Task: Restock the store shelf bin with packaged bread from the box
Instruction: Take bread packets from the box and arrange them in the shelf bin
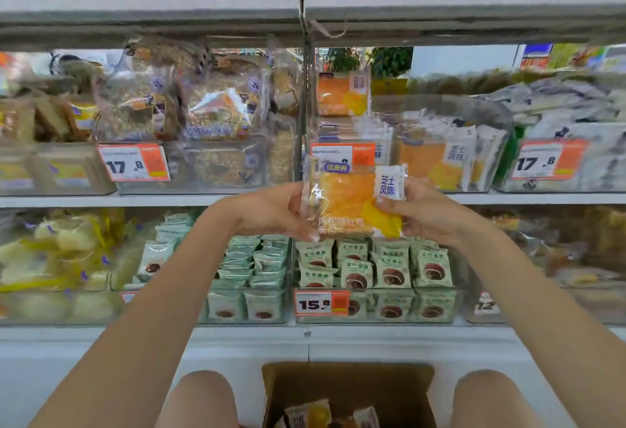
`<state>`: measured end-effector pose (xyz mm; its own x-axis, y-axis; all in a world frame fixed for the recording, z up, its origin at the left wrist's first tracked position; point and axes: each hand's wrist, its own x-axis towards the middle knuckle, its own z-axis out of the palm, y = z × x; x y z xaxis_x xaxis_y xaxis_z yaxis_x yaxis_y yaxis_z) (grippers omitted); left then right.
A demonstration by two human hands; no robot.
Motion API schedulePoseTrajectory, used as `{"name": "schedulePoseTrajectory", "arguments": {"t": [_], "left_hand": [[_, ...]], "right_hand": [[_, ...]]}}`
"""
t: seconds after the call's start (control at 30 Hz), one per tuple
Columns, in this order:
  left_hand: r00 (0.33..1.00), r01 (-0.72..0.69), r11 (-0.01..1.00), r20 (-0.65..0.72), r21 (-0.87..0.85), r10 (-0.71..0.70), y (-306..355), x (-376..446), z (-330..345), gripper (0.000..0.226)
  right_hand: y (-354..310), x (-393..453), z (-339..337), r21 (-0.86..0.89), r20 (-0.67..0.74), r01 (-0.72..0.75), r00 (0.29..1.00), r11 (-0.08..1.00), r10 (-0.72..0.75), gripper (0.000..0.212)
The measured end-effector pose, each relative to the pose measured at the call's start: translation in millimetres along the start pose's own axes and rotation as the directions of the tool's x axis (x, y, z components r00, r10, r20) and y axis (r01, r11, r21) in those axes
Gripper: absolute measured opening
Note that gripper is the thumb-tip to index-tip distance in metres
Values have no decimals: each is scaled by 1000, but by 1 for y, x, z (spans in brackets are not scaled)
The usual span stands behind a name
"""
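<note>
- Left hand [271, 214] + right hand [430, 214] both grip one bread pack [354, 200], centre of frame. Left fingers curl round the pack's left edge and lower corner; right thumb pinches the front near the white label, other fingers wrapped behind.
- Pack is upright, face to camera, in mid-air, touching no shelf.
- Step, as I judge it: carry from box to bin, pack lifted but not yet placed.
- Target looks like the clear shelf bin [440, 143] right behind and above the pack, centre-right, holding same orange/yellow packs. It sits behind a 17.8-type price tag [342, 155] partly covered by the pack.
- Next move prob. calls for raising the pack over the bin's front wall, then standing it in with the others; room looks tight on the left side.
- Cardboard box [349, 393] at bottom centre, between the knees; a few more packs show inside.
- Hard to see: box cut off by the bottom edge, so stock left = can't tell. Bin's depth and rear rows blurred. Right fingers behind the pack hidden. Neighbour bins at left and right are smeared.
</note>
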<state>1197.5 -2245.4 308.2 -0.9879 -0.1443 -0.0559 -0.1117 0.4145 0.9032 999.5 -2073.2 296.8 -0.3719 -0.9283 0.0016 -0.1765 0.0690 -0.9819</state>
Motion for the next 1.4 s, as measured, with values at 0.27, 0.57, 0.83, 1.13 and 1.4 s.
{"name": "schedulePoseTrajectory", "arguments": {"t": [0.27,0.57,0.83,1.13,1.4], "left_hand": [[996,76,979,24,192,-82,19,31,-27,72],[928,-32,986,-361,164,90,52,45,-56,62],[285,281,259,-338,924,897,26,130,-19,13],[333,370,335,-460,867,823,11,162,-9,48],[290,382,345,-466,857,836,10,164,-8,46]], "right_hand": [[-26,28,-24,9,8,38,999,999,-38,50],[-77,62,-60,-21,-203,183,962,983,-183,34],[-124,138,-97,-68,-443,263,857,963,-265,25],[-113,249,-84,-106,-328,124,932,987,-152,46],[-95,264,-68,-577,-459,104,780,810,-426,49]]}}
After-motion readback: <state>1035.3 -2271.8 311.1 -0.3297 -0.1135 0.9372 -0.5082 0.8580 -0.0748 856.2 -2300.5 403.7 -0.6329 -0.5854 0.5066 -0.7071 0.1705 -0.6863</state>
